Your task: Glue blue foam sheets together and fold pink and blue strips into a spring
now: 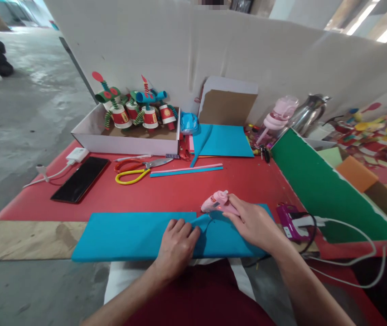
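Blue sheets (122, 235) along the near table edge, in front of the person's body – matte, flat, straight-edged, a narrow raised fold between the hands. Left hand (180, 242) lies on them, fingers curled together; I can't tell whether it pinches anything. Right hand (251, 222) is closed round the pink glue gun (219, 202), smooth plastic, its nozzle just above the blue. Table (248, 176) under a red cover, slightly glossy; wrinkled brown paper (33, 240) at the near left. Beyond the sheets I log paper strips (186, 170), pink and blue; scissors (134, 171) with red and yellow handles; a black phone (79, 180), slab-flat. Far left, an open white box (128, 144) holds paper-cup figures (120, 117) with pleated, springy limbs. Far side: blue card (225, 140), pink bottle (277, 118), shiny metal jug (309, 113). Right: green panel (326, 190), purple power block (292, 224) with cables. Pale partition (139, 40) behind – grey concrete floor (37, 90), worn and patchy, to the left.
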`<action>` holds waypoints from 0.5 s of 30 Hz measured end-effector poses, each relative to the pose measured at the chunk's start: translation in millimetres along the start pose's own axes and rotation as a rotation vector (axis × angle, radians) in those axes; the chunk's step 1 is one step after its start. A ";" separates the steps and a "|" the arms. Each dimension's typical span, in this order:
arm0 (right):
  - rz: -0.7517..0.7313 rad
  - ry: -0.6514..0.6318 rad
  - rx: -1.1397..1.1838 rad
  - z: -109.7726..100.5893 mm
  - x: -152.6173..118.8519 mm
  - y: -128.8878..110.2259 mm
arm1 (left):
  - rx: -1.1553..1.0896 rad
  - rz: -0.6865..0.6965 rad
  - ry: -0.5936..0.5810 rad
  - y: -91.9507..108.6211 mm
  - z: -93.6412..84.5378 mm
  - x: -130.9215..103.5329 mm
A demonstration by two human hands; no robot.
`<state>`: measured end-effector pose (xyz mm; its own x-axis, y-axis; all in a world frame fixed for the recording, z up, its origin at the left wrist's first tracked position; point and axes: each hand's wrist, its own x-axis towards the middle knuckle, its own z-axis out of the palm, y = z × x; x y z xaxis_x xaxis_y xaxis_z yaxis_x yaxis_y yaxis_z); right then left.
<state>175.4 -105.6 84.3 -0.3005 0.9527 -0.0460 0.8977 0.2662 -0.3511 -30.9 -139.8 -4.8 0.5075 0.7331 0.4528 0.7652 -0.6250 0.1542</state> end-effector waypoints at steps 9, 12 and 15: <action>0.039 0.043 -0.031 -4.7 -2.1 1.6 | 0.004 -0.003 -0.031 -0.2 -0.4 -1.0; 0.016 0.033 0.014 -4.0 1.4 -2.6 | 0.001 -0.006 -0.026 -0.1 -0.5 -0.8; 0.021 -0.023 0.031 -1.5 8.7 -9.1 | 0.006 -0.006 -0.025 -0.1 -0.6 -0.6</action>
<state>165.1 -99.5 88.5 -0.2893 0.9543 -0.0749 0.8934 0.2410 -0.3791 -31.5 -140.3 -4.5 0.5124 0.7433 0.4300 0.7706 -0.6190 0.1517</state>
